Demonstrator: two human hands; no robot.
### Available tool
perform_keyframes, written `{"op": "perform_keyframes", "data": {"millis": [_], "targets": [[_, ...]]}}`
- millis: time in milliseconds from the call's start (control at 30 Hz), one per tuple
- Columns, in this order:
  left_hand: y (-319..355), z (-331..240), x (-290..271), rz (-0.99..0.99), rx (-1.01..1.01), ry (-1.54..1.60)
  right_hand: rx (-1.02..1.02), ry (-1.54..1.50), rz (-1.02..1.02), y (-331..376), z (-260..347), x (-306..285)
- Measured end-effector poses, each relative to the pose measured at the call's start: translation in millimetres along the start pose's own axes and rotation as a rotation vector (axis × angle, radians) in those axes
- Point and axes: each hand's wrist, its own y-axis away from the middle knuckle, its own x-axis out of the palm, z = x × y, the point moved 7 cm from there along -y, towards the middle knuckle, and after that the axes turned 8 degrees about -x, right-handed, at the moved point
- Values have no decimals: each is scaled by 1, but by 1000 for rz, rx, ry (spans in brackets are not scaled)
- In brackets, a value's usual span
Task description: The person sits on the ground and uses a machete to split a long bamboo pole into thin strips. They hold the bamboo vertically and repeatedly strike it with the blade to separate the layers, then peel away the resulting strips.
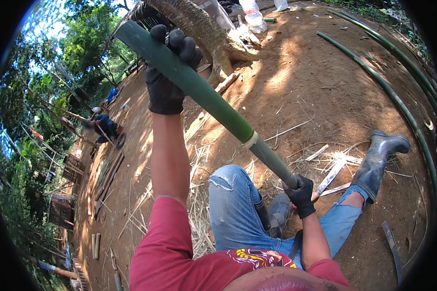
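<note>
A green bamboo pole [206, 103] slants across the view, its upper end toward the far left and a pale ring at a joint partway down. My left hand [172, 68], in a black glove, is closed around the upper part. Near the lower end, my right hand [301, 193], gloved in black too, grips the same pole. Just beyond the right hand is a long pale blade [332, 175] with a reddish handle beside the glove; I cannot tell whether the hand touches it.
Long bamboo poles [388, 89] lie along the right. Shavings [201, 208] litter the dirt around my legs and rubber boots [387, 157]. A dark flat strip [392, 250] lies at lower right. A tree trunk [204, 34] stands ahead; another person [106, 127] crouches far left.
</note>
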Motion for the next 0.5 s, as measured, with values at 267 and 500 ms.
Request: {"op": "perform_keyframes", "data": {"millis": [267, 500], "targets": [[-1, -15, -21, -344, 178, -739, 42, -8, -32, 2, -7, -2], [10, 33, -25, -486, -29, -552, 158, -292, 199, -2, 2, 6]]}}
